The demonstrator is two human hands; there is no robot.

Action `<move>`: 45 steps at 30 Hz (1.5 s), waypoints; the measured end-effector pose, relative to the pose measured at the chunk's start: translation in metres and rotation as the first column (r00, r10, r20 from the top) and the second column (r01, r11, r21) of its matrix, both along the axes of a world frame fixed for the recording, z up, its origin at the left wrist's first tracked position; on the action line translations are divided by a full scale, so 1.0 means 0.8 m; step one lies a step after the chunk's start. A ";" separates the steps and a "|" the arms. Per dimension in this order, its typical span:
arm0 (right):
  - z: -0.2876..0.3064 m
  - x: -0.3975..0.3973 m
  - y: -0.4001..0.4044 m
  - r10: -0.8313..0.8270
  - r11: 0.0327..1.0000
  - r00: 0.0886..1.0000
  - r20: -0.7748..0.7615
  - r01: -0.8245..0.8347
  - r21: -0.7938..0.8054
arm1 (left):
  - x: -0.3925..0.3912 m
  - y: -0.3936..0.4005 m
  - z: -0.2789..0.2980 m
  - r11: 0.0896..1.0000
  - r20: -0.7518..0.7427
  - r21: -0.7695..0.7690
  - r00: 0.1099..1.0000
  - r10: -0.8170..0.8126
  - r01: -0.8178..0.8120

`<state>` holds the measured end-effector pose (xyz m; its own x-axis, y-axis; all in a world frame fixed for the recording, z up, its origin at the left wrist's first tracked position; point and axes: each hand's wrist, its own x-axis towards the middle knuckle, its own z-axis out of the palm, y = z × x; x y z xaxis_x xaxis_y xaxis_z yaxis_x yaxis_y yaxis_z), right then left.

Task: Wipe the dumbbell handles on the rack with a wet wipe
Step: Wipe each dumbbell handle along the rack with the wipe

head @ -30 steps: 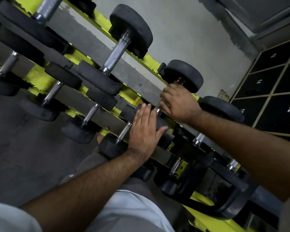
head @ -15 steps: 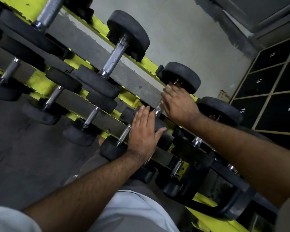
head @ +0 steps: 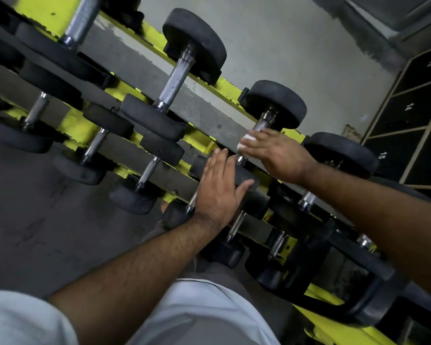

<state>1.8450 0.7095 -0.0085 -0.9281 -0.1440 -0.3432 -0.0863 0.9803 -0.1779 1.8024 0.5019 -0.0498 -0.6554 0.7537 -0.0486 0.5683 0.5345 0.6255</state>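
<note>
Black dumbbells with steel handles lie in rows on a yellow and grey rack (head: 139, 73). My right hand (head: 276, 155) is wrapped round the handle of one top-row dumbbell (head: 275, 105), with a white wet wipe (head: 245, 140) showing under its fingers. The bare top of that handle (head: 264, 123) shows above the hand. My left hand (head: 218, 188) rests flat, fingers straight, on the near black head (head: 244, 175) of the same dumbbell.
More dumbbells fill the rack to the left (head: 177, 78) and right (head: 341, 155). Dark numbered lockers (head: 408, 115) stand at the right. A grey wall (head: 296, 46) is behind the rack, a dark floor (head: 35, 220) below it. My knees are close to the rack.
My right hand has slid down the handle toward me, so more bare steel shows above it and the white wipe is now visible. My left hand has stayed on the dumbbell head.
</note>
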 end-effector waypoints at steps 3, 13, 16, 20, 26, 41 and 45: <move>-0.013 0.014 -0.017 -0.055 0.998 0.998 -0.011 0.055 -0.008 | -0.003 -0.001 -0.003 1.000 -0.010 0.010 1.000 0.005 -0.005; -0.031 0.027 -0.007 -0.180 0.983 0.970 -0.162 0.185 0.019 | -0.009 -0.004 -0.009 1.000 -0.018 0.023 1.000 -0.009 0.010; -0.035 0.033 -0.011 -0.041 0.997 0.989 -0.141 0.049 0.052 | -0.013 -0.005 -0.007 0.999 0.000 0.034 1.000 -0.023 0.023; -0.031 0.016 0.003 -0.359 0.918 0.905 -0.226 0.386 0.088 | -0.019 -0.008 -0.008 0.999 0.019 0.034 1.000 -0.022 0.021; -0.043 0.026 0.006 -0.031 0.999 0.978 -0.206 0.028 -0.019 | -0.022 -0.009 -0.006 0.998 0.058 0.055 0.998 -0.030 0.026; -0.005 0.017 -0.044 -0.313 0.949 0.891 -0.330 0.276 -0.154 | -0.012 0.002 0.038 0.994 0.060 -0.113 0.998 0.003 0.004; 0.018 0.053 -0.062 -0.743 0.650 0.629 -0.228 0.598 -0.470 | 0.005 0.004 0.058 0.985 -0.006 -0.166 0.999 0.035 -0.035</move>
